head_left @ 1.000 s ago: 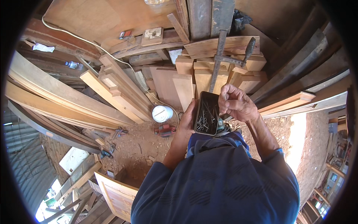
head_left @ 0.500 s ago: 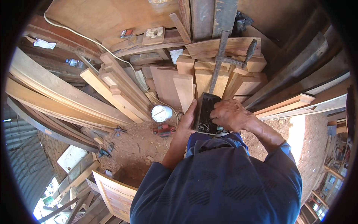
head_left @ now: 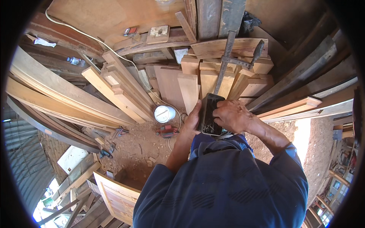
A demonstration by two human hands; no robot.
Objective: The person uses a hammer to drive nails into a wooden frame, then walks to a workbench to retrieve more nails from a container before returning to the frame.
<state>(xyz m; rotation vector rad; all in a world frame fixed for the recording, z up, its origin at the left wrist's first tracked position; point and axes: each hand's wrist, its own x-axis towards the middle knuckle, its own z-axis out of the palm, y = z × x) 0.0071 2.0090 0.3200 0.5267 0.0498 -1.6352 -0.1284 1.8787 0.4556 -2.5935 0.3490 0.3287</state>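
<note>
My left hand (head_left: 193, 117) is closed round the left side of a black rectangular container (head_left: 211, 127), held tilted close to my waist. Thin nails (head_left: 207, 128) lie loose inside it, toward the near end. Over the container's right edge reaches my right hand (head_left: 234, 116), its fingers bent and pressed together inside. Whatever those fingertips pinch is hidden. Just beyond the container, a metal bar clamp (head_left: 227, 57) with a dark handle leans up against stacked wood blocks (head_left: 216, 81).
Long planks (head_left: 57, 91) lean on the left, with more boards (head_left: 296, 83) on the right. A white bucket (head_left: 164, 113) and a red power tool (head_left: 167, 131) rest on the dusty floor. A pale cable (head_left: 110, 49) runs down past them. A panelled wooden door (head_left: 116, 195) stands at lower left.
My right fingers have shifted slightly within the black container and cover a little more of the nails. My left hand keeps its hold; the whole view has moved slightly.
</note>
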